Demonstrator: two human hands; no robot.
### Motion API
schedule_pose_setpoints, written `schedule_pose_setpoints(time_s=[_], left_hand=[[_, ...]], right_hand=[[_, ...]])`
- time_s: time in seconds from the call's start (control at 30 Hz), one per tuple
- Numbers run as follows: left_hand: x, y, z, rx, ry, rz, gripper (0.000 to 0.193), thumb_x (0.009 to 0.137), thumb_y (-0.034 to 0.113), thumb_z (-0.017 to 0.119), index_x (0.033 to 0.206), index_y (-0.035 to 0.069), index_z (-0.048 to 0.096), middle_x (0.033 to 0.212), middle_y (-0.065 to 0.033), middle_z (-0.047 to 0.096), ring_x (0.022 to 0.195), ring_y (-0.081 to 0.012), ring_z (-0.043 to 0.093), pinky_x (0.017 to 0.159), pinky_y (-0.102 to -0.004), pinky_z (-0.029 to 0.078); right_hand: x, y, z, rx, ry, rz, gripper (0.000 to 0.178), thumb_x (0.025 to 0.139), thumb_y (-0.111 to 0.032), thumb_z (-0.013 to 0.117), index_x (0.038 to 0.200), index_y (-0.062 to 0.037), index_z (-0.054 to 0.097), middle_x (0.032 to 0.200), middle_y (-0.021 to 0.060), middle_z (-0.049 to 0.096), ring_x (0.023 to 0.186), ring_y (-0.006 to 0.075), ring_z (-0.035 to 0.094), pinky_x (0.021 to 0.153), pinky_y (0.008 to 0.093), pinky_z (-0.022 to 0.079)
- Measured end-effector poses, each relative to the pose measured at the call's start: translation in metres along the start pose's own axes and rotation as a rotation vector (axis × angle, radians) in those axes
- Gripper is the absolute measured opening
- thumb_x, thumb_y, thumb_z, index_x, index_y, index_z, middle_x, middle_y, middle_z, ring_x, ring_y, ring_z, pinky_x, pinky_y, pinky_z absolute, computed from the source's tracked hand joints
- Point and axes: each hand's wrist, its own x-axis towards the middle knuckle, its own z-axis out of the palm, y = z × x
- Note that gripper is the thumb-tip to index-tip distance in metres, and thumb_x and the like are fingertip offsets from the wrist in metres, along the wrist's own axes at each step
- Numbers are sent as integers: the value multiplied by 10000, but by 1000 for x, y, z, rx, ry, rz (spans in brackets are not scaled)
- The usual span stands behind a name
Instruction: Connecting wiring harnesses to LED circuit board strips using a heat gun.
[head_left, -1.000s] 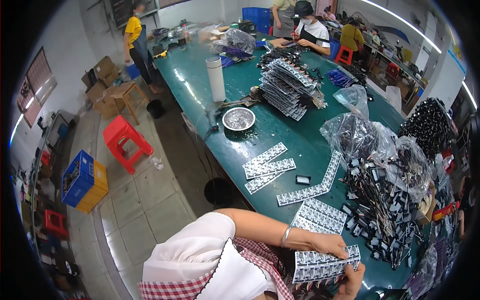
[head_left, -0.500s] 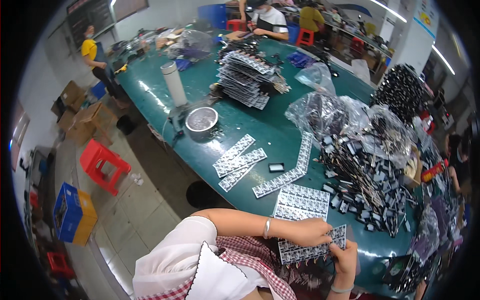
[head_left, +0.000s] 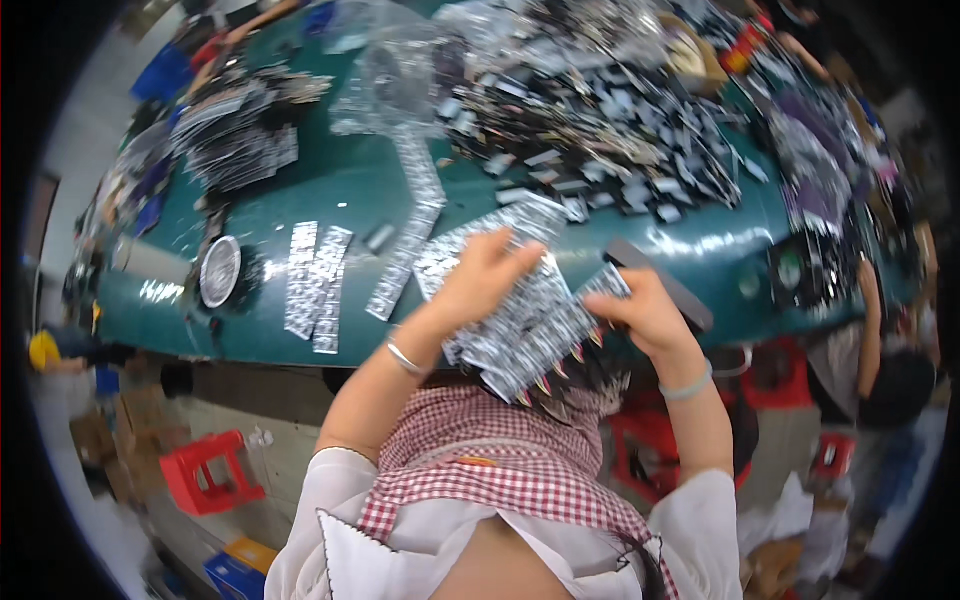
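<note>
Printed circuit board panels (head_left: 505,312), silvery and covered in small parts, lie overlapping at the table's near edge. My right hand (head_left: 645,308) pinches the right end of the nearest circuit board panel (head_left: 545,350), its thumb on top. Short coloured wires (head_left: 575,355) stick out along that panel's near edge. Over the panels behind it lies my left hand (head_left: 490,278), thumb pointing right. Motion blur smears its fingers, so I cannot tell whether it grips a panel. A dark flat slab (head_left: 660,285) rests just beyond my right hand.
Left of my hands lie narrow board strips (head_left: 325,275) and a bent row of strips (head_left: 410,240). A metal bowl (head_left: 221,272) and a pale flask (head_left: 150,260) stand farther left. Behind are stacked boards (head_left: 235,135), clear plastic bags (head_left: 390,75) and a wired-parts heap (head_left: 620,130).
My view has swung right and down. My left hand has left the wired panel's right end and is over the panels behind; my right hand still holds that panel.
</note>
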Motion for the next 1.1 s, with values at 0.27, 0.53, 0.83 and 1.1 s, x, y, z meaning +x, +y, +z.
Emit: schedule_pose_setpoints(time_s=[0.27, 0.53, 0.83, 1.1], left_hand=[[21, -44, -14, 623, -138, -32, 469, 919, 375, 662, 760, -53, 557, 631, -157, 565, 554, -181, 488, 527, -376, 406], [1, 19, 22, 244, -331, 63, 276, 923, 218, 644, 1053, -26, 640, 815, -155, 686, 738, -240, 660, 697, -351, 506], [9, 7, 26, 16, -445, -98, 247, 887, 146, 697, 1014, -60, 648, 663, 22, 574, 577, -38, 462, 504, -238, 363], [12, 14, -8, -488, -380, -161, 199, 885, 160, 723, 933, -26, 672, 759, 54, 578, 673, -10, 453, 576, -193, 352]], right_hand=[[5, 28, -29, 183, 81, 92, 288, 912, -278, 704, 990, -2, 675, 875, 49, 685, 688, 97, 633, 573, 234, 555], [7, 26, -30, 524, 15, 117, 491, 1017, -398, 492, 1048, 77, 611, 951, 159, 692, 774, 243, 709, 641, 380, 627], [6, 30, -34, 574, -158, 78, 365, 1019, -336, 512, 1120, 4, 602, 1019, 112, 675, 896, 212, 682, 712, 366, 604], [-24, 1, -21, 3, -187, 132, 284, 896, -79, 616, 1109, 108, 589, 923, 193, 699, 711, 212, 682, 663, 301, 553]])
